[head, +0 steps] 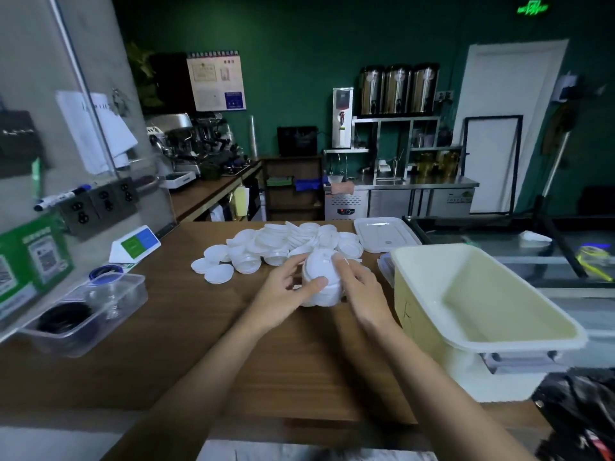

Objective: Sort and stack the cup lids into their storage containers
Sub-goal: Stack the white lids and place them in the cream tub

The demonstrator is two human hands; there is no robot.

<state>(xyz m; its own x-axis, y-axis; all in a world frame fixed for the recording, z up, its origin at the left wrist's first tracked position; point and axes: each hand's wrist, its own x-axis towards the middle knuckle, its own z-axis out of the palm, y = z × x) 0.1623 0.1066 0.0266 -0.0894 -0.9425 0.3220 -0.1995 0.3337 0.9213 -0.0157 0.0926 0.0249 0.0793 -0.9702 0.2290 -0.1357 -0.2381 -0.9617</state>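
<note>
Your left hand [286, 294] and right hand [362, 291] both gripped one stack of white lids [321, 274] over the tabletop [186, 327]; the handwritten mark [406, 316] on the cream container [492, 304] was too blurred to read.

Dim, even indoor light leaves the green wall [299, 34] at 12 o'clock murky, while the white door [509, 78] at 2 o'clock and the exit sign [532, 8] at 1 o'clock glow. The stack of lids [321, 277] at centre, held between the left hand [286, 294] and the right hand [362, 291], bleaches nearly featureless. Only faint shadows lie on the counter [186, 327]. Everything is slightly soft, and the edges at 9 and 3 o'clock bend and smear.
</note>
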